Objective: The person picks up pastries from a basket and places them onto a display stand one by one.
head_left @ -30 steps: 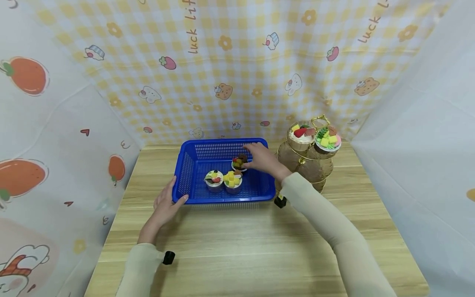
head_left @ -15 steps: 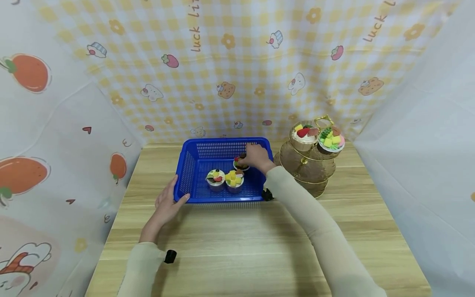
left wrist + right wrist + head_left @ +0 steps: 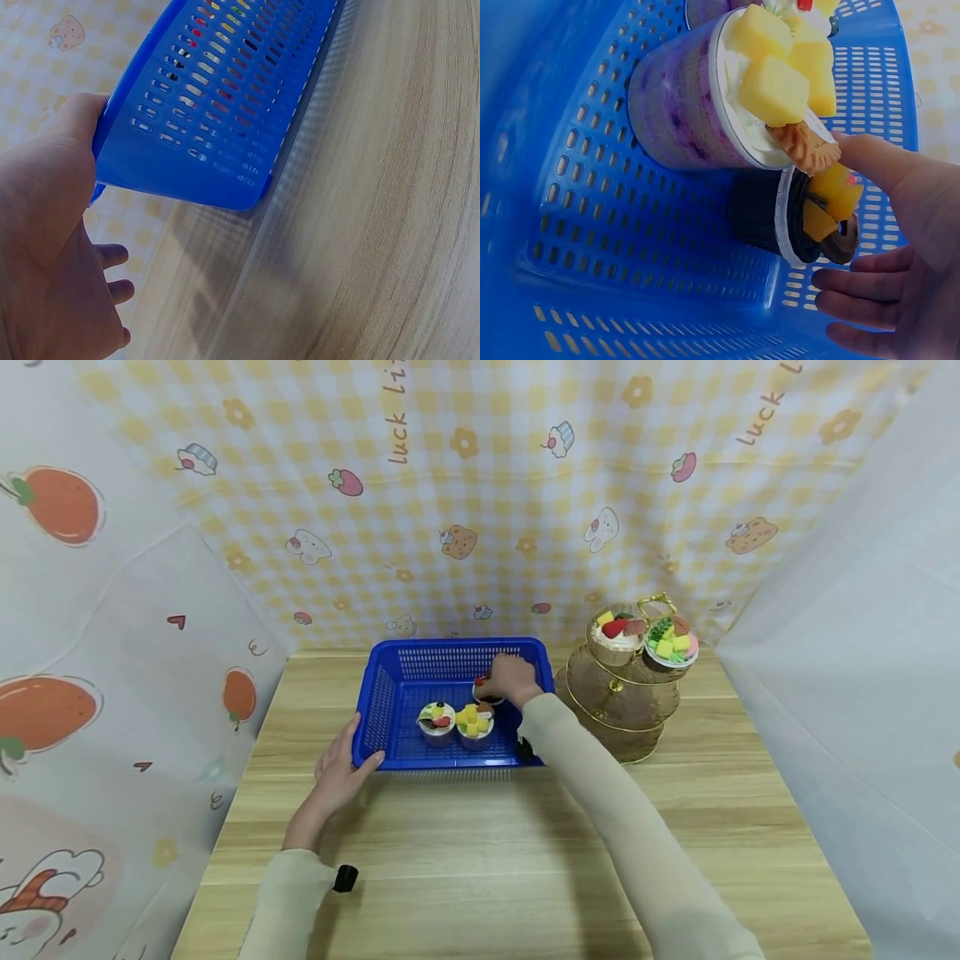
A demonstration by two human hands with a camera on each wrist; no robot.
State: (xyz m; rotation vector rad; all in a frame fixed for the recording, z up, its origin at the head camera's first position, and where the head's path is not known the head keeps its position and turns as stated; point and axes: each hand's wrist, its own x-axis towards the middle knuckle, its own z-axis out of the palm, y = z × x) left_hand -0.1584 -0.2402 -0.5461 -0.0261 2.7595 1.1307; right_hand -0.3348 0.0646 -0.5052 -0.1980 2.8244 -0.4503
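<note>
Your right hand reaches into the blue basket, which stands on the counter near its far edge. The right wrist view shows the fingers loosely spread and curving around the dark cup, thumb above it and the others below; whether they touch it yet cannot be told. This cup sits in the back of the basket, topped with yellow cubes. Just in front of it stand two more cups side by side: the mango cup, touching or nearly touching the dark one, and the fruit cup to its left. Your left hand rests against the basket's near left corner, thumb pressed on the outer wall, the other fingers relaxed and apart below the rim. To the right of the basket stands the gold stand, carrying two more cups on its top tier.
</note>
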